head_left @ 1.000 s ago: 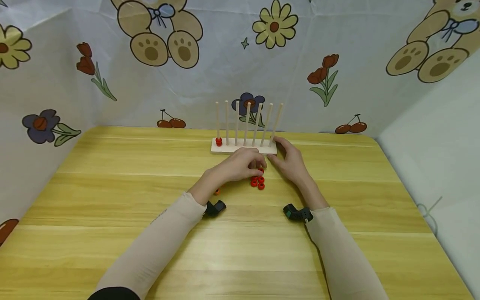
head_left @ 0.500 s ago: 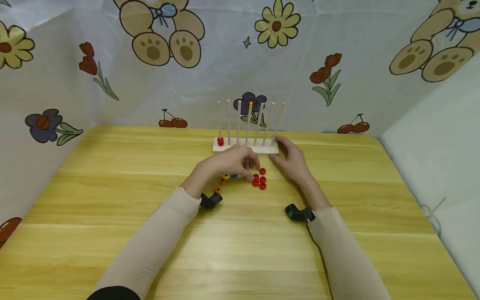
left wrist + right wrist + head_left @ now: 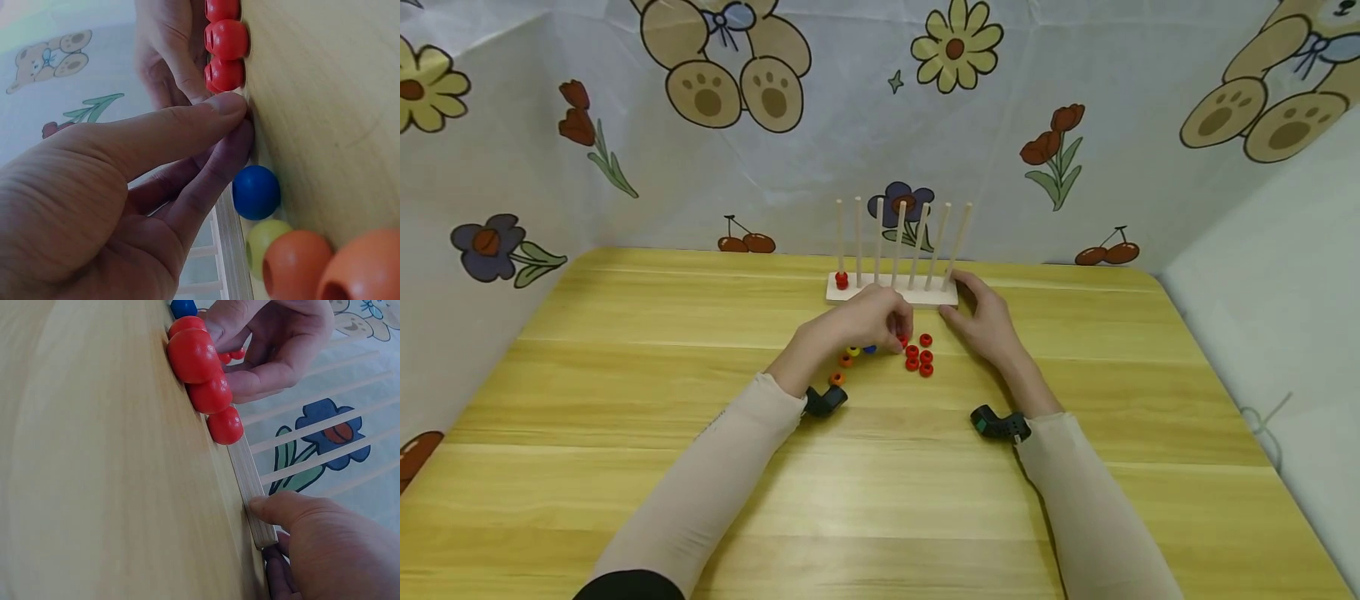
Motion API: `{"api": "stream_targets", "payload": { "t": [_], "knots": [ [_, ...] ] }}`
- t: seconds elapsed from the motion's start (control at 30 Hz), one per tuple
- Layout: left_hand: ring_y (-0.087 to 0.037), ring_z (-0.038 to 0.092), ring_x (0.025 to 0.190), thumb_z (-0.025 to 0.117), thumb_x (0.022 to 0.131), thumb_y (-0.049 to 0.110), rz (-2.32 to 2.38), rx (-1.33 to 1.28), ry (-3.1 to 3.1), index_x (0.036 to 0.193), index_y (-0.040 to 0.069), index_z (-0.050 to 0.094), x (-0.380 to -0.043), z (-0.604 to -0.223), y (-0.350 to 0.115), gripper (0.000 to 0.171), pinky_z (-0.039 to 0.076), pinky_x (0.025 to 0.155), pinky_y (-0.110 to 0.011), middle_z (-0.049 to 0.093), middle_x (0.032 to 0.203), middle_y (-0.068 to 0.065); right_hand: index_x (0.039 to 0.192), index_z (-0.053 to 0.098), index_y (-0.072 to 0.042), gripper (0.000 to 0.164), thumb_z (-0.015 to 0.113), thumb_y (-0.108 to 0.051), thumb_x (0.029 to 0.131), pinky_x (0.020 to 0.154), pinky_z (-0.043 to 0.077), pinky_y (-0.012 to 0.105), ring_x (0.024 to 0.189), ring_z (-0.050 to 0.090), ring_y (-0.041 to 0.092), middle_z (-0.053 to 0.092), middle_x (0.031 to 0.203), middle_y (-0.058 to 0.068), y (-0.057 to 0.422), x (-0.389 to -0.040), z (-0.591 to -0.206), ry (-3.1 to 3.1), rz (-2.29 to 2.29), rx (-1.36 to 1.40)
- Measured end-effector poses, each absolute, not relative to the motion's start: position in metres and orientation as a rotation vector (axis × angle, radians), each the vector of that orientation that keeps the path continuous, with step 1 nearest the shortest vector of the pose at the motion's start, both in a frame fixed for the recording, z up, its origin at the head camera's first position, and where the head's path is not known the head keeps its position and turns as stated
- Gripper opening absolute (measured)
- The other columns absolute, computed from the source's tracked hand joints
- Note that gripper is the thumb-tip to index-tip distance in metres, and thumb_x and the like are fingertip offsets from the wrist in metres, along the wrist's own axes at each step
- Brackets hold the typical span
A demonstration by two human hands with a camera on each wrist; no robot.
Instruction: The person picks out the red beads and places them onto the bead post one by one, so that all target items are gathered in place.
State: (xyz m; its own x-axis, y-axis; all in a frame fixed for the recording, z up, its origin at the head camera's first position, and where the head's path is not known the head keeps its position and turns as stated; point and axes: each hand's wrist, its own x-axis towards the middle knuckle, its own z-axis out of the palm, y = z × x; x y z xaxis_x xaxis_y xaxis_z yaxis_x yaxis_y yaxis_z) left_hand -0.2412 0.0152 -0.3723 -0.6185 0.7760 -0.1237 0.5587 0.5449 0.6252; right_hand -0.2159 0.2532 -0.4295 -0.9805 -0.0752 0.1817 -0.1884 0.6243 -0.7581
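Observation:
A wooden peg stand (image 3: 928, 297) with a row of upright pegs stands near the table's far edge. Red beads (image 3: 842, 281) are stacked on its leftmost peg. In front of the stand, my left hand (image 3: 867, 320) pinches a red bead (image 3: 903, 341) between thumb and fingertips; the left wrist view hides this bead behind the fingers. My right hand (image 3: 981, 321) grips the stand's right end, thumb (image 3: 275, 508) on the front and fingers behind. Several loose red beads (image 3: 926, 357) lie between the hands. Beneath the left hand sit a blue bead (image 3: 256, 192), a yellow bead (image 3: 264, 247) and orange beads (image 3: 300, 265).
The wood-grain table (image 3: 895, 500) extends toward the person. A white cloth (image 3: 820, 175) printed with bears and flowers hangs behind it. Dark wrist cameras (image 3: 1000, 425) are strapped at both sleeves. A pale wall (image 3: 1285, 275) rises on the right.
My left hand has drawn left, away from the loose red beads, with one red bead now showing at its fingertips. Blue, yellow and orange beads have come into sight. The right hand stays on the stand.

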Motion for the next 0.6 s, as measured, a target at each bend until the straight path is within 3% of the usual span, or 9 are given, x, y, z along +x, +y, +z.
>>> {"api": "stream_targets", "payload": {
  "t": [0.6],
  "knots": [
    [-0.018, 0.068, 0.092, 0.074, 0.097, 0.004, 0.939, 1.104, 2.483, 0.106, 0.005, 0.075, -0.248, -0.362, 0.002, 0.009, 0.057, 0.087, -0.033, 0.073, 0.098, -0.002, 0.156, 0.047, -0.004, 0.061, 0.072, -0.014, 0.101, 0.127, 0.03, 0.049, 0.152, 0.042, 0.035, 0.05, 0.159, 0.019, 0.253, -0.215, -0.429, -2.711, 1.29, 0.216]
  ]
}}
